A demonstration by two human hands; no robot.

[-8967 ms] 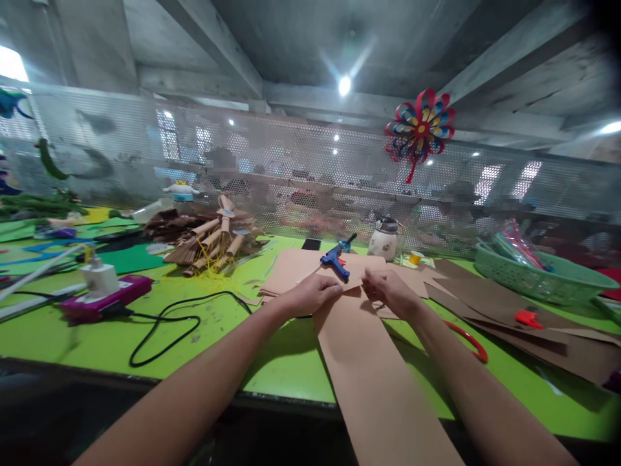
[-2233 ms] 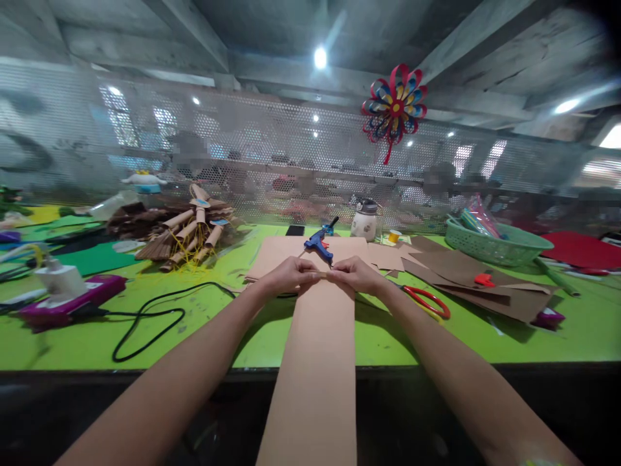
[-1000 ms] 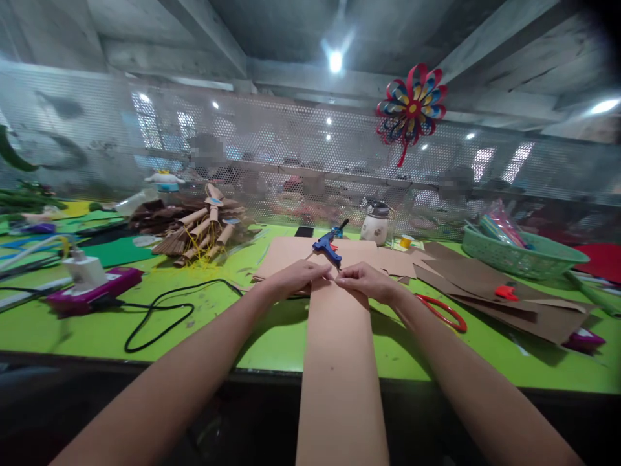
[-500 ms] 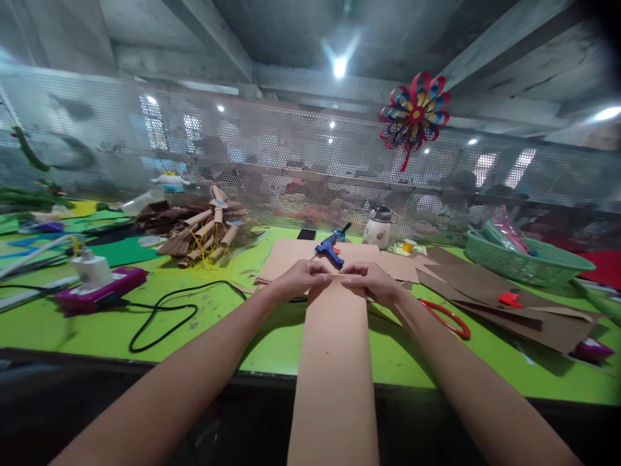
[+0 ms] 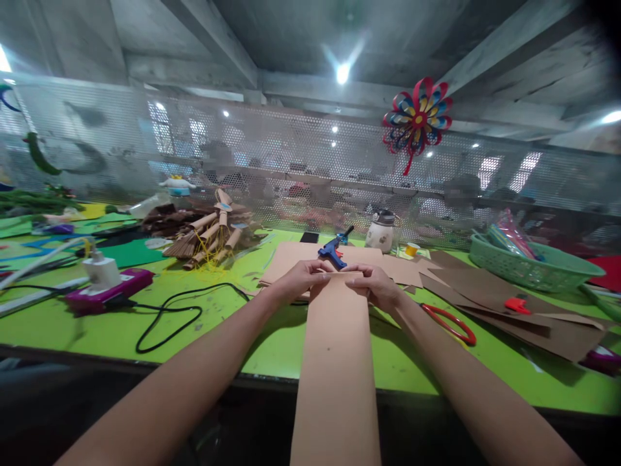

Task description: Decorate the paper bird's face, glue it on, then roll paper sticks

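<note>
A long strip of tan craft paper (image 5: 337,362) runs from the table toward me, hanging over the front edge. My left hand (image 5: 305,279) pinches its far left corner between thumb and fingers. At the far right corner, my right hand (image 5: 376,285) grips the same edge in a like pinch, a short gap between the two hands. Just past them a blue glue gun (image 5: 332,252) with a red trigger rests on a stack of tan paper sheets (image 5: 286,257). Some of my fingertips are hidden behind the paper edge.
Brown paper sheets (image 5: 490,298) and red-handled scissors (image 5: 449,323) lie at right, near a green basket (image 5: 533,265). A white jar (image 5: 381,233) stands behind. At left are a purple power strip (image 5: 107,291), a black cable (image 5: 169,304) and a bundle of paper rolls (image 5: 213,233).
The view has shifted slightly, so the table's things appear a little farther right. My right hand has moved slightly outward along the paper edge; both hands still pinch it.
</note>
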